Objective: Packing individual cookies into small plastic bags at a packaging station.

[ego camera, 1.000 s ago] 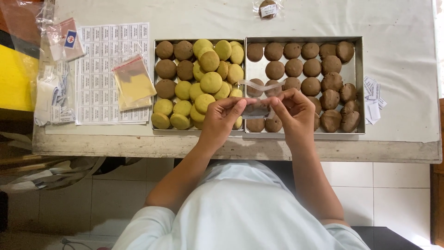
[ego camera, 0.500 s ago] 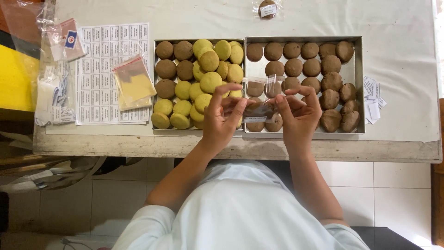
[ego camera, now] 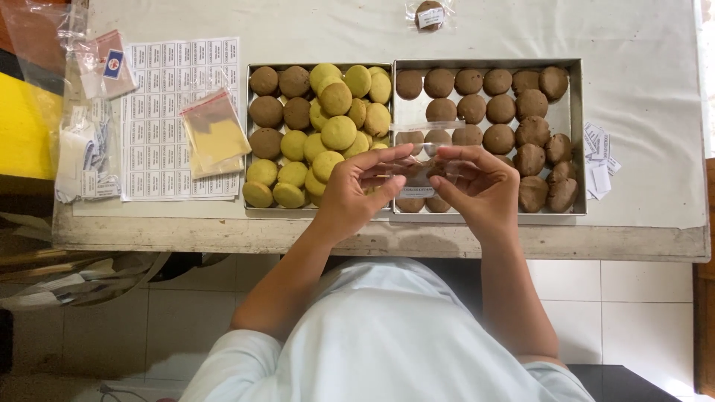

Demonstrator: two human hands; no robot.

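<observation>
My left hand (ego camera: 357, 190) and my right hand (ego camera: 477, 186) meet over the front edge of two metal trays, both pinching a small clear plastic bag (ego camera: 417, 167) with a brown cookie inside and a white label on it. The left tray (ego camera: 253, 201) holds several brown and yellow-green cookies (ego camera: 339, 130). In the right tray (ego camera: 575, 112) lie several brown cookies (ego camera: 499, 108). The bag hangs just above the seam between the trays.
A sheet of small labels (ego camera: 160, 119) lies left of the trays with a red-topped zip bag (ego camera: 212, 134) on it. Loose packets (ego camera: 82, 152) sit at the far left, small white slips (ego camera: 599, 160) at the right, a wrapped cookie (ego camera: 430, 13) at the back.
My hands have drawn slightly toward me and closer together around the bag; the fingers have shifted along its top edge. The trays and cookies have not moved.
</observation>
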